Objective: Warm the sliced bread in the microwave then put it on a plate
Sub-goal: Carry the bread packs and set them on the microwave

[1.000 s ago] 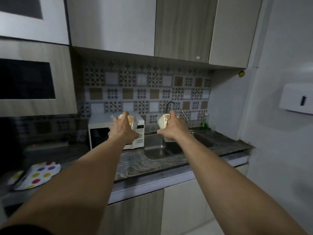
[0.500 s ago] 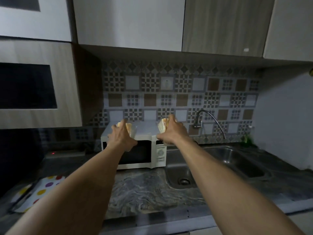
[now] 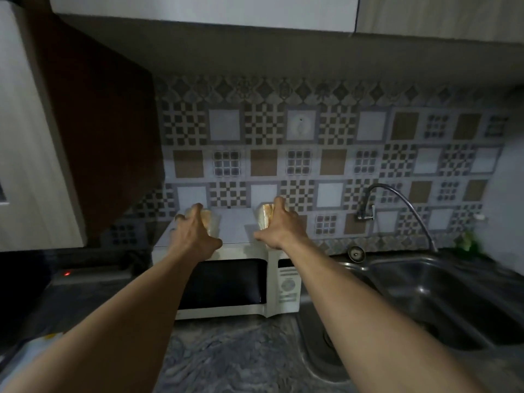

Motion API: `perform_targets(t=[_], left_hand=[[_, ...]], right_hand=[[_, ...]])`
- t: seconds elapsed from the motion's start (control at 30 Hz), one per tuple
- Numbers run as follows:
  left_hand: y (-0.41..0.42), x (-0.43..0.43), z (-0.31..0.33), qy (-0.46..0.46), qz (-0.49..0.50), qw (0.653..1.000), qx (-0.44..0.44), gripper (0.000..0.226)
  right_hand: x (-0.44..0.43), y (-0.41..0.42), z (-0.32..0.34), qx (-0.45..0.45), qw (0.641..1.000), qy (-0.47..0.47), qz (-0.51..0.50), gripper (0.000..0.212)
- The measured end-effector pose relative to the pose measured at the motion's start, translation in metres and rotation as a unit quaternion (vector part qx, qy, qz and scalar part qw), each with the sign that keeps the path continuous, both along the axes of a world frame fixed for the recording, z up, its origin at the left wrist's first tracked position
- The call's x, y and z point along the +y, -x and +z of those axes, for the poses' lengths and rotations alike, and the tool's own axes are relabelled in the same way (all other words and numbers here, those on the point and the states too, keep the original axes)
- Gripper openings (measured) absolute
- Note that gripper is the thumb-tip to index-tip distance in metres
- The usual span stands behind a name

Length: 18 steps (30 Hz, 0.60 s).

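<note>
We see a grey marbled stone countertop [image 3: 226,358] bearing 1 white box-shaped microwave [image 3: 226,282], with a stainless-steel sink [image 3: 425,293] sunk in just beside it.

The two bread packs [image 3: 265,215], gripped by the left hand [image 3: 192,234] and right hand [image 3: 279,228], are now brought low over the microwave [image 3: 226,279] top, seen much closer.

Patterned tile backsplash [image 3: 312,154] across centre frame, brown, grey and white squares. Pale wall cabinets [image 3: 198,9] along top edge; wood-grain cabinet [image 3: 31,165] at left, dark brown side panel facing in. Curved faucet [image 3: 402,194] at right, arching over a steel sink [image 3: 453,302]. Small green item [image 3: 466,242] behind the sink, blurred. Grey marbled countertop [image 3: 226,361] lower centre. Small red light [image 3: 67,274] glowing at left, on a dim low unit.
</note>
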<state>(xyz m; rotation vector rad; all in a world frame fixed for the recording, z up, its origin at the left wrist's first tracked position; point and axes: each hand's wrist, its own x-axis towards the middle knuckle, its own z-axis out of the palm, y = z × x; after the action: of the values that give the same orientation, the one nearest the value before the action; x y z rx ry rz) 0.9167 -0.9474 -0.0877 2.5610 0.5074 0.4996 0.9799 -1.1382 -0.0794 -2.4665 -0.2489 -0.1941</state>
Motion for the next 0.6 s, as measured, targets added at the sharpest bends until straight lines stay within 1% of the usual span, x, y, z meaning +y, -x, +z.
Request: perform_targets(t=[0.07,0.17,0.3,0.37,0.6], left_hand=[[-0.030,0.013,-0.006,0.000,-0.012,1.000,0.009,0.098],[-0.074,0.029,-0.013,0.011,-0.002,1.000,0.022,0.099],[-0.118,0.044,-0.028,0.011,-0.002,0.999,0.031,0.097],[-0.137,0.053,-0.035,0.008,0.004,0.999,0.034,0.095],[-0.186,0.071,-0.050,-0.006,0.011,0.999,0.036,0.091]], right_hand=[[0.014,-0.026,-0.005,0.009,1.000,0.008,-0.008,0.088],[0.033,-0.064,-0.016,0.025,1.000,0.006,-0.012,0.090],[0.053,-0.103,-0.031,0.049,0.999,0.008,0.001,0.095],[0.066,-0.122,-0.039,0.059,0.998,0.012,0.005,0.098],[0.097,-0.171,-0.054,0.064,0.998,0.020,0.022,0.096]])
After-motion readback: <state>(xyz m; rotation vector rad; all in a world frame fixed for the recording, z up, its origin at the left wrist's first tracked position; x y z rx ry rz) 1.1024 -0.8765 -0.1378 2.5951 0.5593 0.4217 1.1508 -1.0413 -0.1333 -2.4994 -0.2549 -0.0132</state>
